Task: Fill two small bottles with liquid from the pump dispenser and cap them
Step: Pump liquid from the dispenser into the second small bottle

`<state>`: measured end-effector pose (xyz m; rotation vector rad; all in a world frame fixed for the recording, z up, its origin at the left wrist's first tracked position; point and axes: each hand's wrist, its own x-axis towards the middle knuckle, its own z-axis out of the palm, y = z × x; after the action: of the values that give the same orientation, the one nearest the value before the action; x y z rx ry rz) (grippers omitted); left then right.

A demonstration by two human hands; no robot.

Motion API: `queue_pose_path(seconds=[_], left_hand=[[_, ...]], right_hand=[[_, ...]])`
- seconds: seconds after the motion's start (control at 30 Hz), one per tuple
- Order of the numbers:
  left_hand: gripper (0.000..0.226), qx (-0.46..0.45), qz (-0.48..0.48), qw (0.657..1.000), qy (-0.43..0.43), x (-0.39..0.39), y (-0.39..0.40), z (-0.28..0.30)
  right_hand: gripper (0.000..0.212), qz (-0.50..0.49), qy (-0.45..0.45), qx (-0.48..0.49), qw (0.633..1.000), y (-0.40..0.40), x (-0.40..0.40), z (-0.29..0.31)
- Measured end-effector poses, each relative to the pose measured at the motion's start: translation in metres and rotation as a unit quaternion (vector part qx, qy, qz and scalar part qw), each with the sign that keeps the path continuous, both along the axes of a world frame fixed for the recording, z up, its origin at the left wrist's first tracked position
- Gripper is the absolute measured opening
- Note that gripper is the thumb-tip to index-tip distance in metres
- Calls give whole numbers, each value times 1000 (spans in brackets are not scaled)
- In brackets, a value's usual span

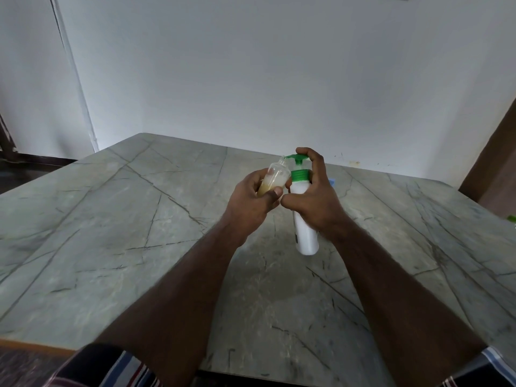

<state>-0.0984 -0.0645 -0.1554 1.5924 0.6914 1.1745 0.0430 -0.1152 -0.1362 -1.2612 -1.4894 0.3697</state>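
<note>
While the left hand (251, 199) curled its grip round the lower half of a small clear bottle (275, 177), thumb across the front, the bottle was tilted so its open neck met the spout of the pump dispenser (303, 213). Yellowish liquid filled roughly the lower part of it. The right hand (312, 196) wrapped the dispenser's white body just below the green collar, with one finger hooked over the green pump head (298, 158); the dispenser stood on the grey veined table (139, 219). Judging by its thin clear wall, the small bottle was light and likely to give under a hard squeeze, so a hold low on the body suited it. The tall dispenser looked top-heavy when pressed, hence steadying near the collar. No second bottle or caps could be made out.
</note>
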Motion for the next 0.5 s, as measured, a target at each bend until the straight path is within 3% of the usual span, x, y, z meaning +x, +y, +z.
queue_pose_path(seconds=[0.5], left_hand=[[44, 3, -1, 1000, 1, 0, -1, 0]], right_hand=[[93, -13, -4, 2, 1000, 0, 1, 1]])
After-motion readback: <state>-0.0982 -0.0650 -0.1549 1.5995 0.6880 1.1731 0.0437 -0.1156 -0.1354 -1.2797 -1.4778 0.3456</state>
